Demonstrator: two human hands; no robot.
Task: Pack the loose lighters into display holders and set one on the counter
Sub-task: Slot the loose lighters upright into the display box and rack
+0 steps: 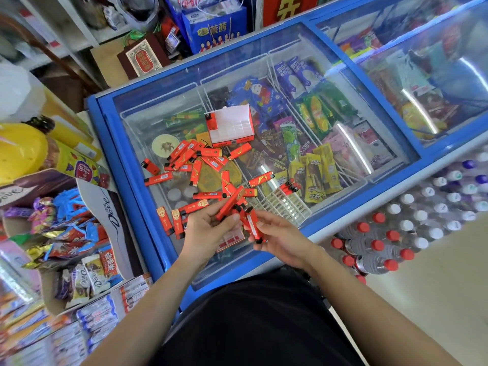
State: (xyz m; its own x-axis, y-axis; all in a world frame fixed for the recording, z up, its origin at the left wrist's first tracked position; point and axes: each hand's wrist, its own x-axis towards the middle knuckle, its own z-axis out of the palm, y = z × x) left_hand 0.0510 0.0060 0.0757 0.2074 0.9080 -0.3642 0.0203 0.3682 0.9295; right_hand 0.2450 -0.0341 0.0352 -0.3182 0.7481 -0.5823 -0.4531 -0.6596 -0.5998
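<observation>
A lighter could be let slip onto the glass surface (137, 154) through a crowded grip, since one red lighter (229, 204) is pinched in the left hand (208, 229) and a bunch of lighters (252, 224) is clutched in the right hand (281, 240), both held well short of the display holder (232, 128).

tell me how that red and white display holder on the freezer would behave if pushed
The display holder looks like thin card with mostly empty slots, so probably light and crushable. On the smooth glass lid it would likely slide at a nudge, and might tip if pushed high up.
</observation>
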